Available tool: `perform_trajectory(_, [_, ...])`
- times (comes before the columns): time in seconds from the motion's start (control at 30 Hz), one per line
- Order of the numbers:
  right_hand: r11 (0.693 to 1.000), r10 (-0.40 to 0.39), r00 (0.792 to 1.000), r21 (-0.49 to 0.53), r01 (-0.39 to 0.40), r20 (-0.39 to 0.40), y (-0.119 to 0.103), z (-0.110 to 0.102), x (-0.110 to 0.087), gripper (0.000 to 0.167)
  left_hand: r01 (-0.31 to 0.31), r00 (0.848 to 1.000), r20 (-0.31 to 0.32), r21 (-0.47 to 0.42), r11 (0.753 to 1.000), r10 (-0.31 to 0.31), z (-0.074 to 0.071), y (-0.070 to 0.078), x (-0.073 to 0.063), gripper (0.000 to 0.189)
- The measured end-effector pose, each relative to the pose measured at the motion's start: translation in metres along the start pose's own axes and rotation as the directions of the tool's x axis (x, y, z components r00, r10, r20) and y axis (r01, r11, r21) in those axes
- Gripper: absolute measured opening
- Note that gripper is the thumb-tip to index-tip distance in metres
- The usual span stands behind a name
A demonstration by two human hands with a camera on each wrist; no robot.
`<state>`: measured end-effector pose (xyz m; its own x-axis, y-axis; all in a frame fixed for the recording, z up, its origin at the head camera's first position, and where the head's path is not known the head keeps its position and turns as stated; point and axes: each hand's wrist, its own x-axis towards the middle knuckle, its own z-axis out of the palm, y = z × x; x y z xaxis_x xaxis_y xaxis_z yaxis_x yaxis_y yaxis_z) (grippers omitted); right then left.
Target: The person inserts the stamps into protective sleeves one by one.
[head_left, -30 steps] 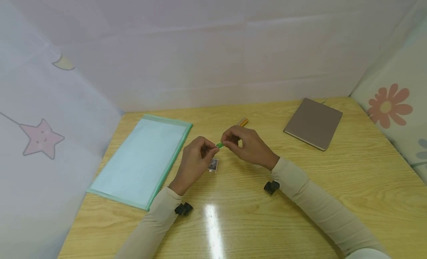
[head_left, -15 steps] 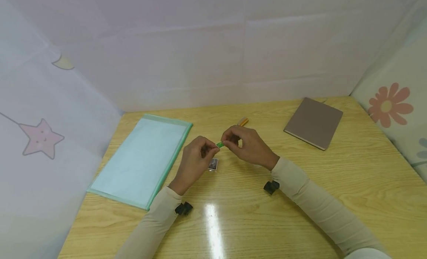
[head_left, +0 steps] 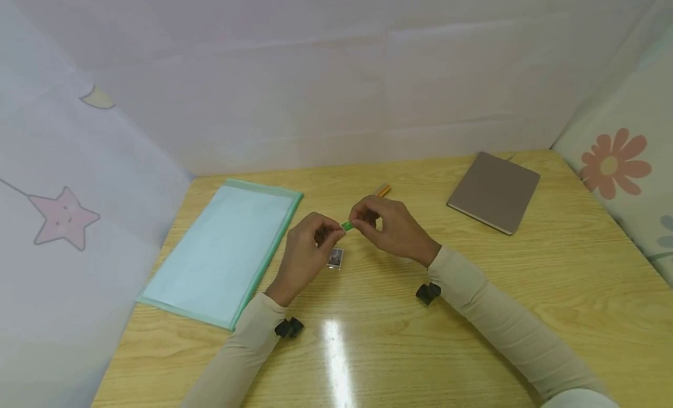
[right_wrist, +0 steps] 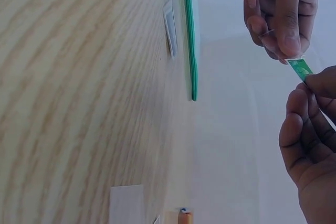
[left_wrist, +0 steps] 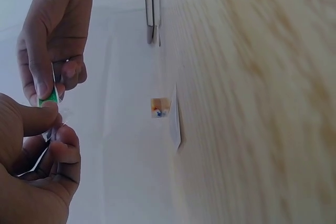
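In the head view a small green stamp [head_left: 347,225] with a white edge is held up between both hands above the table. My left hand [head_left: 306,247] pinches one end between thumb and forefinger, and my right hand [head_left: 393,228] pinches the other end. The right wrist view shows the stamp's green face [right_wrist: 301,67] and pale border between the fingertips. A bit of clear film also shows by the left fingers in the left wrist view. Below the left hand, a small dark picture with a white border [head_left: 335,258] lies on the table, partly covered by that hand.
A pale document pouch with green edging [head_left: 221,253] lies on the left of the wooden table [head_left: 473,314]. At the back right is a brown notebook [head_left: 494,193]. A small orange-brown item [head_left: 383,190] lies beyond the right hand, partly hidden.
Both hands keep their pinch on the stamp with barely any movement; it tilts very slightly. The things on the table stay where they were.
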<state>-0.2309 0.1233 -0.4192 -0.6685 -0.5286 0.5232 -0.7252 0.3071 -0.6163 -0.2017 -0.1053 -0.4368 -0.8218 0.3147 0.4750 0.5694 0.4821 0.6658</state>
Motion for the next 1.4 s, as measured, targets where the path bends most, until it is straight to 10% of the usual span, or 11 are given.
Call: perform_trajectory(1.4, [0.982, 0.168, 0.986, 0.086, -0.167, -0.009, -0.0049, 0.0019, 0.0019, 0.006, -0.076, 0.991, -0.109, 0.022, 0.997, 0.078, 0.0006, -0.0003, 0.0022, 0.008])
